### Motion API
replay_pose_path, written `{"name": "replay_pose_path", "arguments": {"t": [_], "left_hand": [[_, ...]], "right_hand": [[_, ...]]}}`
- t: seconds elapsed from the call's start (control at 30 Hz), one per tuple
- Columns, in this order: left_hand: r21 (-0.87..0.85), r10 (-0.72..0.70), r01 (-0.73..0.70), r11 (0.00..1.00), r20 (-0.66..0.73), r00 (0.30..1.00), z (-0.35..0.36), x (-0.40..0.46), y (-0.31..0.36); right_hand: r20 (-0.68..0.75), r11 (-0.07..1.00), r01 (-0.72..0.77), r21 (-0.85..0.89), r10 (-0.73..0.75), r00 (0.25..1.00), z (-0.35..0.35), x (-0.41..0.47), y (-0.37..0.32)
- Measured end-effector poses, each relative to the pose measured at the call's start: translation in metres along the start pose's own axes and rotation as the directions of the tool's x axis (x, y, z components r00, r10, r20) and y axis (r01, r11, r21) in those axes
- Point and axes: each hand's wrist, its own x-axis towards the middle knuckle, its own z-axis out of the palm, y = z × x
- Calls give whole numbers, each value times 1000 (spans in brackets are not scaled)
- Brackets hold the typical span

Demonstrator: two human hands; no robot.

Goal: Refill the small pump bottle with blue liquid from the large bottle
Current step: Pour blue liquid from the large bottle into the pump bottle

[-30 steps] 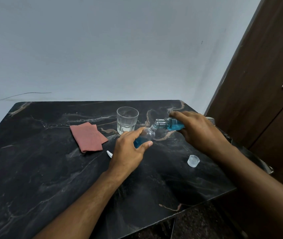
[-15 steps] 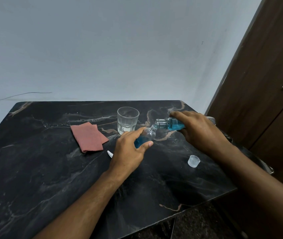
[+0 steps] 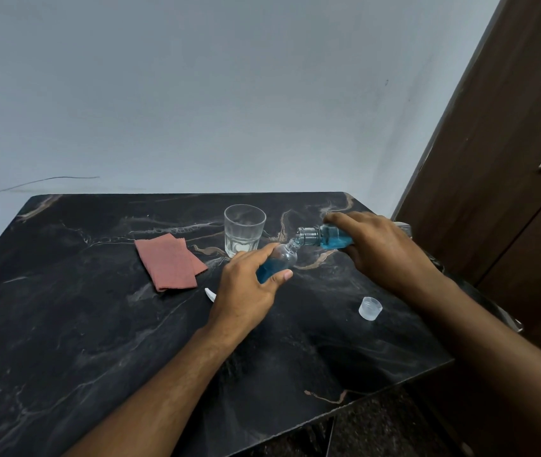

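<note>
My left hand (image 3: 246,288) grips the small clear bottle (image 3: 279,262), tilted with its open neck pointing up and right; blue liquid fills its lower part. My right hand (image 3: 381,249) holds the large bottle (image 3: 328,239) nearly on its side, its open mouth touching the small bottle's neck. Blue liquid sits in the large bottle's shoulder. Both bottles hover over the black marble table (image 3: 97,324). A white pump part (image 3: 210,294) peeks out from behind my left hand. A clear cap (image 3: 370,308) lies on the table at the right.
An empty drinking glass (image 3: 244,234) stands just left of the bottles. A folded pink cloth (image 3: 170,260) lies left of the glass. A dark wooden door (image 3: 509,159) with a handle stands to the right, past the table's right edge.
</note>
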Motion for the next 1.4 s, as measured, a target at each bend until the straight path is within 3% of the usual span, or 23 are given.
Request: {"name": "replay_pose_path", "arguments": {"t": [1.4], "left_hand": [[2,2,-2,1000,9,1000,-2,-1,2]], "right_hand": [[17,999,28,-29,-28,999,-2,1,1]]}}
